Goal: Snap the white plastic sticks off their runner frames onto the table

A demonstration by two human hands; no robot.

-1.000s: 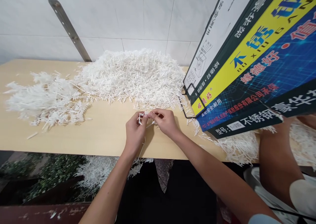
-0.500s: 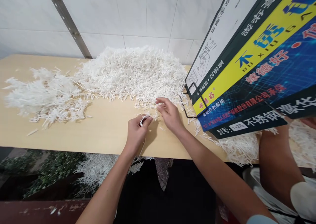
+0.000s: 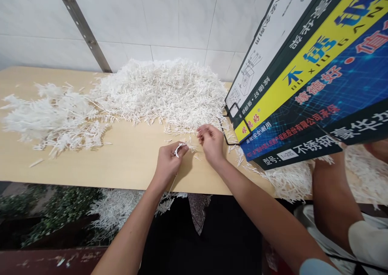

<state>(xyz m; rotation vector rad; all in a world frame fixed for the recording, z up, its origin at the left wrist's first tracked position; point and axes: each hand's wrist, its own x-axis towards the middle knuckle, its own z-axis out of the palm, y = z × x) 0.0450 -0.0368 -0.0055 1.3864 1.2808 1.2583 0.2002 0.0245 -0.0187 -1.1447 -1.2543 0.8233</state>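
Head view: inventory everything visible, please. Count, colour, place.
tabletop: 1, light wood, across the middle
large heap: 1, white, against the wall
small heap: 1, white, left on tabletop
right-side pieces: uncountable, white, below box
white strand: count unclear, white, in left hand
box: 1, blue/yellow/black/white, right
wire frame: 1, black, box's near corner
bracket: 1, metallic grey, on wall
wall: 1, white tile, behind
plants: uncountable, green, lower left
hanging strands: uncountable, white, below table edge
patterned cloth: 1, purplish, below table edge
co-worker's arm: 1, white sleeve, far right
left hand: 1, bare, centre
right hand: 1, bare, right of centre
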